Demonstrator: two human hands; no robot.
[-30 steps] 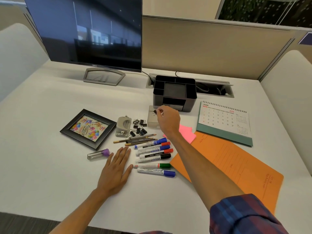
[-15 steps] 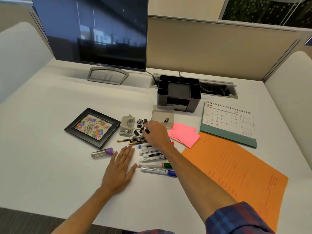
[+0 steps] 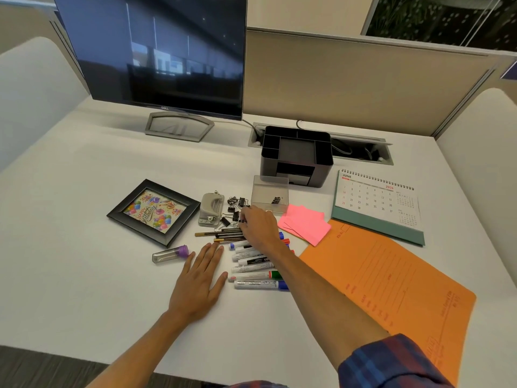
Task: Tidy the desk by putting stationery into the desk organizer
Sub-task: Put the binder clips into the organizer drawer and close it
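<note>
White desk, frame centre: binder clip pinched by right hand, likely for clear tray; left hand laid flat, fingers spread, steadying.

white desk, beige partition, monitor

The right hand has come back from the clear tray, where it hovered a second ago, and is down over the loose binder clips, fingers curled onto one. A clip now lies inside the tray.
</note>
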